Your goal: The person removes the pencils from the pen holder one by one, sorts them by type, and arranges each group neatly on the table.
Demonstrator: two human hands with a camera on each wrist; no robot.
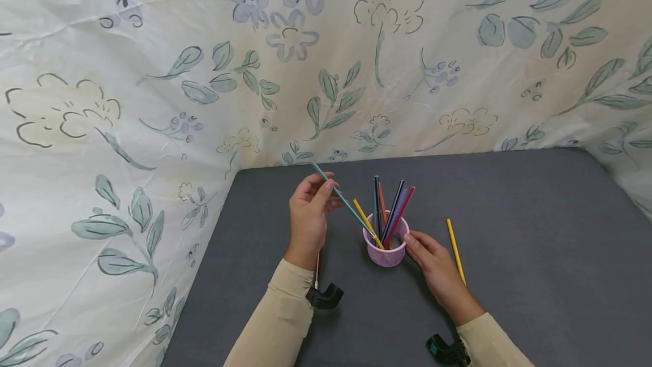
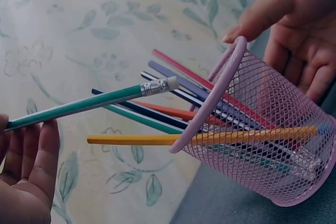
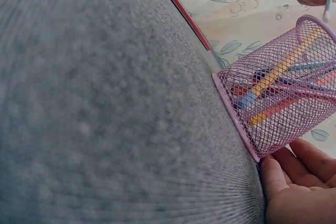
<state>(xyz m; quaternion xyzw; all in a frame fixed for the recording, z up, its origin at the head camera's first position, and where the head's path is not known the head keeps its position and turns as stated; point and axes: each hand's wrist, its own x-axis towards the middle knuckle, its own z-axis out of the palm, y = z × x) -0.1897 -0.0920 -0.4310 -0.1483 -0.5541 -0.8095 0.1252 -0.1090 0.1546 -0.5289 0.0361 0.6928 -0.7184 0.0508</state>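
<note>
My left hand [image 1: 309, 217] pinches a green pencil [image 2: 79, 107] between thumb and fingers. Its white eraser end points down toward the pink mesh pencil cup [image 1: 385, 258] and overlaps the rim in the head view. Several pencils lean in the cup, among them a yellow pencil [image 2: 131, 139], a red pencil [image 2: 181, 67] and a purple pencil [image 2: 173, 77]. On the cup's right side, my right hand [image 1: 439, 268] holds it, thumb at the rim and fingers along the mesh. The cup stands upright on the dark grey table.
Another yellow pencil [image 1: 455, 248] lies on the grey table [image 1: 550, 254], right of the right hand. A red pencil [image 3: 184, 13] lies on the tabletop beyond the cup in the right wrist view. Floral cloth [image 1: 326, 44] hangs behind the table and along its left.
</note>
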